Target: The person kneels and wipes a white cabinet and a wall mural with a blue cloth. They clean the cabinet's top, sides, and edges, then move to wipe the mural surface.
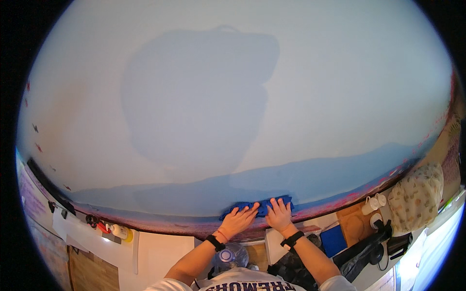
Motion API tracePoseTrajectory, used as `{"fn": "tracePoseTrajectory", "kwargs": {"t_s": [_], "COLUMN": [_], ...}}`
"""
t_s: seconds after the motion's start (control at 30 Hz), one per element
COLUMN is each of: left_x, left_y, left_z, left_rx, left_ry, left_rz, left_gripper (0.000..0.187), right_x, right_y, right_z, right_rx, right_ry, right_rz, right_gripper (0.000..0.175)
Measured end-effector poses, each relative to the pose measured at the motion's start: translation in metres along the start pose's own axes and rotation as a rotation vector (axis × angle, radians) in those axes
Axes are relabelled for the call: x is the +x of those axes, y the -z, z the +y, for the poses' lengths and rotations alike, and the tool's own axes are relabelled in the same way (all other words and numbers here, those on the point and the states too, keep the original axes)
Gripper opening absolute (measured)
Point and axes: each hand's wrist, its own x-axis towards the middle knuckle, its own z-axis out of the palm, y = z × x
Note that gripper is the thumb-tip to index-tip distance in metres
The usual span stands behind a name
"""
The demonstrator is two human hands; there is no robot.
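A crumpled blue cloth (262, 210) lies against a large wall (204, 109) painted pale blue, with darker blue hill shapes low down and a pink and purple band beneath. My left hand (238, 221) presses the left half of the cloth, its fingers laid over it. On the right part rests my right hand (279, 215), fingers spread and fingertips on the fabric. Both palms face the wall. Each wrist bears a black band. My shadow falls on the paint above the hands.
Behind my left wrist stands a large clear water bottle (230, 256). At left, a white and yellow bottle (121, 232) sits on a white surface beside a red-handled object (103, 227). White cups (370, 205), a blue square object (333, 241) and a patterned fabric bundle (417, 200) are at right.
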Motion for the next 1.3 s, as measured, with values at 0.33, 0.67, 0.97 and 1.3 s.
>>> {"fn": "tracePoseTrajectory", "kwargs": {"t_s": [0.33,0.67,0.97,1.3], "left_x": [0.141,0.212,0.251,0.217], "left_y": [0.056,0.115,0.148,0.23], "left_z": [-0.059,-0.087,-0.047,-0.053], "left_rx": [-0.145,-0.084,-0.635,-0.859], "left_ry": [0.158,-0.069,-0.162,-0.586], "left_rz": [0.535,0.211,0.295,0.119], "left_gripper": [0.05,0.039,0.011,0.011], "right_x": [0.174,0.105,0.148,0.245], "right_y": [0.039,0.078,0.038,0.076], "right_z": [0.03,-0.011,-0.141,-0.202], "right_rx": [0.295,0.198,1.747,2.251], "right_ry": [-0.256,-0.351,-0.068,0.472], "right_rz": [0.53,-0.331,-0.895,-0.77], "right_gripper": [0.032,0.01,0.019,0.016]}}
